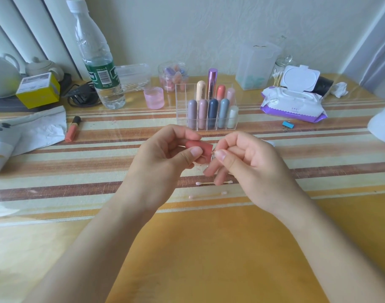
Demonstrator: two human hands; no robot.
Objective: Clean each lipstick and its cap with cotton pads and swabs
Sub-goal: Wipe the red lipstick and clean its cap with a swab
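My left hand (165, 154) grips a dusty-red lipstick cap (200, 147) between thumb and fingers, its open end turned right. My right hand (244, 158) pinches a thin swab stick right at that open end; the swab's tip is hidden. Two pink-tipped cotton swabs (209, 183) (206, 195) lie on the table just below the hands. Behind them, a clear acrylic organizer (213, 126) holds several pastel lipsticks upright. One orange lip gloss tube (73, 129) lies to the left.
A water bottle (97, 62) stands at the back left beside a pink jar (154, 97). An open wet-wipe pack (294, 101) and a jar of swabs (279, 73) sit at the back right. A crumpled tissue (45, 130) and a blue binder clip (288, 125) lie on the striped tablecloth.
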